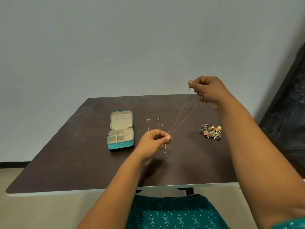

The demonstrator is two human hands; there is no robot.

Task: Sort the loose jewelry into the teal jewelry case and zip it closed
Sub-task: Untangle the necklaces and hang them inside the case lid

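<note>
Head view: the right hand [208,91] is raised above the far edge of the surface [82,154], its grip pinched shut on the clasp end of a thin chain [183,119]; the left hand [154,142] is lower and nearer, its grip closed on the other end of the same chain, so the doubled strand runs taut and slanted between them, clear of the surface; the teal jewelry case [120,130] lies open to the left, lid back, its cream compartments apparently empty; two more necklaces [160,134] lie stretched out just right of the case, partly behind the left hand; a pile of small ornaments [211,131] sits well apart to the right.

The step looks like readying this chain for the case; I would keep both pinches firm and the strand lightly tensioned so it cannot knot, carry it over the resting necklaces without snagging them, then hook it under the tabs in the lid, or coil it into one compartment.

No brand, label or writing can be read anywhere.
</note>
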